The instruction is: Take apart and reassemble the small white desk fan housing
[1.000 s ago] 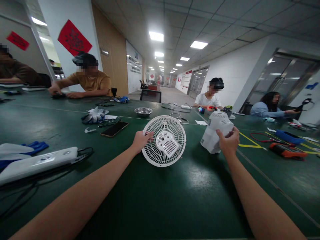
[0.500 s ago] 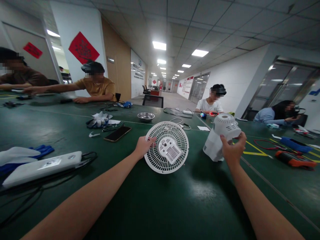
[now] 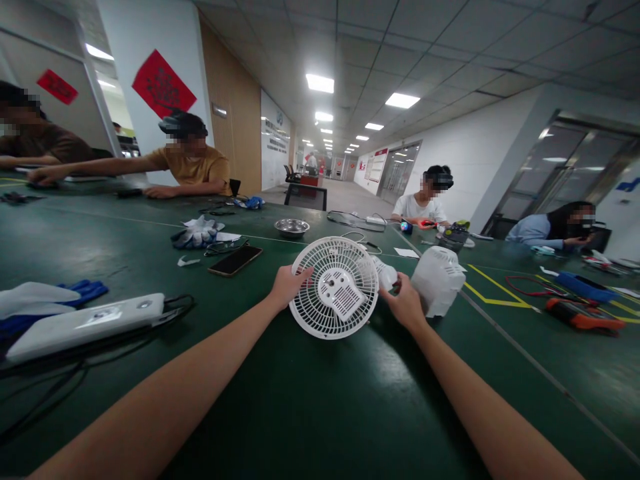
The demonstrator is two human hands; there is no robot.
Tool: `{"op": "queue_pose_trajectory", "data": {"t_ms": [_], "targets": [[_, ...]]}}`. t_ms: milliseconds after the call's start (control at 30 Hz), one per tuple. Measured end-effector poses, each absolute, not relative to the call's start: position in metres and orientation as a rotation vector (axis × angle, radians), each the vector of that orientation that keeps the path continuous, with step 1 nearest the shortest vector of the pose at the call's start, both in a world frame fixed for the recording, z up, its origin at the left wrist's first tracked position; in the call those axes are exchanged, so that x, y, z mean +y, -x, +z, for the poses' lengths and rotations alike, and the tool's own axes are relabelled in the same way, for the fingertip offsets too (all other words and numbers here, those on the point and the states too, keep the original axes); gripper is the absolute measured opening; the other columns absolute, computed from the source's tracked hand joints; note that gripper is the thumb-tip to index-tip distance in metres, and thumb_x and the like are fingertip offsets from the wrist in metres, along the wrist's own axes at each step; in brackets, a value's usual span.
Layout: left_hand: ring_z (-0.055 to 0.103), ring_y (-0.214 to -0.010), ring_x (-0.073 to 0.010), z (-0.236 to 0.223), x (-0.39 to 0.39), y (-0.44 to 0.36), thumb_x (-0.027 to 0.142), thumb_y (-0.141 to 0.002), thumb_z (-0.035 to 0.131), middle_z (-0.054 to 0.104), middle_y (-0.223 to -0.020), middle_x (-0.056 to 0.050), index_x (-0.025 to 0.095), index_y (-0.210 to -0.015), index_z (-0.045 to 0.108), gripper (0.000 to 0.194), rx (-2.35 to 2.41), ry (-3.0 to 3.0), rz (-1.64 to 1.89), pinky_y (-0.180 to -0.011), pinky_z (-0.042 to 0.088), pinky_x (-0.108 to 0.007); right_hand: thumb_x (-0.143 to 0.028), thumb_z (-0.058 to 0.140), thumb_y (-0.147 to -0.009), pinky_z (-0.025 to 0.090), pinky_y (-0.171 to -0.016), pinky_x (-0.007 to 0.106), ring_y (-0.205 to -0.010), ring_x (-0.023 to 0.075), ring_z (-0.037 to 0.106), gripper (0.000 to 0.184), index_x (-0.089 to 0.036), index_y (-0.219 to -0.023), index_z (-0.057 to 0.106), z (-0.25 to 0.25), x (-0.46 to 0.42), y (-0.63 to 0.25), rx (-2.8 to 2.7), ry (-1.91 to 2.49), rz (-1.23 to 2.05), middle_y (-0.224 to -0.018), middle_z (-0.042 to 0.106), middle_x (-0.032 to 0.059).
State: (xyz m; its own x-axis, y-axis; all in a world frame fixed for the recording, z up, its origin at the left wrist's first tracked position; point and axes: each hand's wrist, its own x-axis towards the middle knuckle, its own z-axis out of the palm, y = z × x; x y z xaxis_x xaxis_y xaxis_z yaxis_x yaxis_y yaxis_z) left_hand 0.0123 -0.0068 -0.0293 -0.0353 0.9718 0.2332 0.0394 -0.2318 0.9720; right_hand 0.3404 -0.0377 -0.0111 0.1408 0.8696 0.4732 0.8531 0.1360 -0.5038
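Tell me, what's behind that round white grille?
Past the grille show a white part at the right hand and, farther back, a cable. Their covered portions can't be seen.

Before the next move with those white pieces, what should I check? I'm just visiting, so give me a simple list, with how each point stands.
1. Left hand grips the white fan grille: ok, it holds the left rim.
2. Right hand has the rounded white part: ok, the fingers are on it.
3. Rounded part and grille touching: cannot tell, the grille hides part of it.
4. White box-shaped part rests on the table: ok, it stands right of the grille.
5. Right hand apart from the box-shaped part: cannot tell, they overlap in this view.
6. Phone apart from the grille: ok, it lies to the left.
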Motion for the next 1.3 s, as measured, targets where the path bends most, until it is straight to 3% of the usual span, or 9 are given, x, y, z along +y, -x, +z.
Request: {"op": "queue_pose_trajectory", "data": {"t_ms": [233, 433, 500, 600, 700, 800, 1033, 1167, 1300], "targets": [[0.074, -0.075, -0.0247, -0.029, -0.004, -0.011, 0.047, -0.080, 0.076, 0.078, -0.083, -0.010, 0.012, -0.090, 0.074, 0.036, 1.158, -1.393, 1.359, -0.070, 0.060, -0.037, -0.057, 0.062, -0.084, 0.044, -0.097, 0.048, -0.116, 0.0366, 0.059, 0.061, -0.014, -0.127, 0.060, -0.024, -0.027, -0.345, -1.770, 2.039, -0.053, -0.122, 0.065, 0.0214], [0.074, -0.075, -0.0259, -0.029, -0.004, -0.010, 0.048, -0.078, 0.077, 0.077, -0.081, -0.010, 0.012, -0.090, 0.074, 0.038, 1.164, -1.408, 1.349, -0.069, 0.059, -0.038, -0.052, 0.055, -0.090, 0.046, -0.098, 0.048, -0.104, 0.0306, 0.063, 0.050, -0.015, -0.121, 0.066, -0.004, -0.039, -0.338, -1.779, 1.571, -0.046, -0.117, 0.066, 0.0176], [0.074, -0.074, -0.0254, -0.028, -0.005, -0.011, 0.047, -0.078, 0.077, 0.077, -0.081, -0.010, 0.012, -0.088, 0.073, 0.036, 1.168, -1.400, 1.347, -0.069, 0.059, -0.038, -0.056, 0.056, -0.089, 0.050, -0.090, 0.047, -0.094, 0.0280, 0.064, 0.047, -0.018, -0.113, 0.069, 0.000, -0.047, -0.328, -1.693, 1.404, 0.207, -0.107, 0.070, 0.0128], [0.074, -0.074, -0.0255, -0.027, -0.006, -0.011, 0.046, -0.080, 0.076, 0.077, -0.083, -0.011, 0.012, -0.089, 0.073, 0.036, 1.153, -1.393, 1.346, -0.068, 0.060, -0.038, -0.059, 0.054, -0.090, 0.055, -0.072, 0.039, -0.080, 0.0229, 0.066, 0.044, -0.023, -0.111, 0.066, 0.000, -0.062, -0.304, -1.462, 1.196, 0.963, -0.095, 0.073, 0.0063], [0.074, -0.074, -0.0258, -0.027, -0.007, -0.013, 0.046, -0.081, 0.075, 0.076, -0.082, -0.011, 0.011, -0.090, 0.072, 0.036, 1.152, -1.399, 1.371, -0.068, 0.059, -0.038, -0.057, 0.053, -0.092, 0.056, -0.071, 0.036, -0.076, 0.0193, 0.068, 0.036, -0.026, -0.109, 0.063, -0.001, -0.079, -0.279, -1.245, 1.080, 1.512, -0.094, 0.074, 0.0030], [0.073, -0.073, -0.0253, -0.027, -0.007, -0.013, 0.046, -0.081, 0.075, 0.076, -0.081, -0.010, 0.011, -0.090, 0.072, 0.036, 1.160, -1.395, 1.383, -0.067, 0.059, -0.037, -0.065, 0.042, -0.094, 0.058, -0.077, 0.040, -0.083, 0.0214, 0.071, 0.048, -0.024, -0.109, 0.063, 0.001, -0.092, -0.261, -1.190, 0.969, 1.819, -0.096, 0.075, 0.0054], [0.069, -0.066, -0.0205, -0.023, -0.014, -0.018, 0.057, -0.083, 0.069, 0.073, -0.073, -0.006, 0.013, -0.082, 0.070, 0.044, 1.156, -1.420, 1.535, -0.063, 0.055, -0.032, -0.061, 0.045, -0.093, 0.059, -0.074, 0.044, -0.090, 0.0264, 0.072, 0.042, -0.024, -0.107, 0.061, -0.001, -0.095, -0.247, -1.115, 0.889, 1.717, -0.094, 0.074, 0.0070], [0.065, -0.061, -0.0183, -0.024, -0.013, -0.022, 0.069, -0.088, 0.052, 0.069, -0.067, -0.005, 0.014, -0.077, 0.067, 0.058, 1.013, -1.351, 1.662, -0.062, 0.054, -0.031, -0.049, 0.061, -0.088, 0.059, -0.073, 0.042, -0.089, 0.0257, 0.071, 0.033, -0.027, -0.112, 0.056, 0.002, -0.097, -0.246, -1.027, 0.846, 1.556, -0.097, 0.072, 0.0038], [0.066, -0.064, -0.0187, -0.030, -0.003, -0.017, 0.080, -0.088, 0.032, 0.072, -0.075, -0.009, 0.015, -0.081, 0.066, 0.074, 1.044, -1.286, 1.598, -0.057, 0.051, -0.028, -0.046, 0.070, -0.083, 0.057, -0.068, 0.037, -0.082, 0.0225, 0.068, 0.045, -0.032, -0.121, 0.049, 0.013, -0.099, -0.256, -1.148, 0.837, 1.212, -0.095, 0.069, 0.0001]]}}
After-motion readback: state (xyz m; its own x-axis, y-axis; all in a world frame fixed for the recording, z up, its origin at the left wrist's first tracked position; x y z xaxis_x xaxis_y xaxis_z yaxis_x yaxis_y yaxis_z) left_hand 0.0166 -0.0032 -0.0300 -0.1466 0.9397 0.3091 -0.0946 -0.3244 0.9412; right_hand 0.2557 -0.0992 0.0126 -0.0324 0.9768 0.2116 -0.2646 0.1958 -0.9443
